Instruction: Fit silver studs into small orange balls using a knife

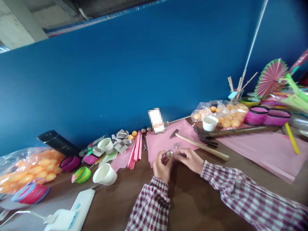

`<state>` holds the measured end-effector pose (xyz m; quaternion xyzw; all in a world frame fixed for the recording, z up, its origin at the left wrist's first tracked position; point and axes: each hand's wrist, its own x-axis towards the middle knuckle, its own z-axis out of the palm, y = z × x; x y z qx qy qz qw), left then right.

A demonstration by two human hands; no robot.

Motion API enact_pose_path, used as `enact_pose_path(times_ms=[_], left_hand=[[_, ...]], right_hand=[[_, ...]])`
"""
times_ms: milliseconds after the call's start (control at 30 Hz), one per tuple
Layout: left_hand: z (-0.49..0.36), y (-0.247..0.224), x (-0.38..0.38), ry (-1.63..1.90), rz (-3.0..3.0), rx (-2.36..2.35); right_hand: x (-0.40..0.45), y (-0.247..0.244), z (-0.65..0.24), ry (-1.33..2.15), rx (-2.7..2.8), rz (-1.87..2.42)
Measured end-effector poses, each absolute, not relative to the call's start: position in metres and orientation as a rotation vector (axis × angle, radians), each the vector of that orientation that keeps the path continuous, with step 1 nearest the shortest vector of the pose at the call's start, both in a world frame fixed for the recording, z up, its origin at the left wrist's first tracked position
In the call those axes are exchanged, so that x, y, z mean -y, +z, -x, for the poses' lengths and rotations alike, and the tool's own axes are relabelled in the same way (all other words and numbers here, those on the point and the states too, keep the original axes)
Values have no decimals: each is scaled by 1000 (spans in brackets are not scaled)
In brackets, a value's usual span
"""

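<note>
At left we have a white cup [103, 175]; then our left hand [162, 165], fingertips pinched on a clear ball [169, 154] near the pink paper [156, 144]; our right hand [192, 160] beside it, grip unclear; then a hammer [202, 145].

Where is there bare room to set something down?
Bare tabletop shows between the left sleeve and right sleeve, and from the left sleeve to the front white cup and power strip. It is crowded along the blue wall, with orange balls on both sides and pink strips between.
</note>
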<state>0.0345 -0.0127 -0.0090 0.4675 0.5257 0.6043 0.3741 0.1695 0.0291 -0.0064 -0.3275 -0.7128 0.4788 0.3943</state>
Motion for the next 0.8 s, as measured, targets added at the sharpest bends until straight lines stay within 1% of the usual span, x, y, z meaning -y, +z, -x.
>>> enact_pose_path(times_ms=[267,433,600,800], left_hand=[[-36,-11,12,1549,-1176,-1366],[-35,-13,12,1536,-1186,-1371],[-33,-16,12,1514,-1212,-1358],[-32,-19,12,1492,-1235,-1372]], right_hand=[[-27,-2,-171,1204,1830,891],[-30,-6,-169,1270,1692,927],[-30,-6,-169,1388,1620,866],[-28,3,-170,1406,1672,824]])
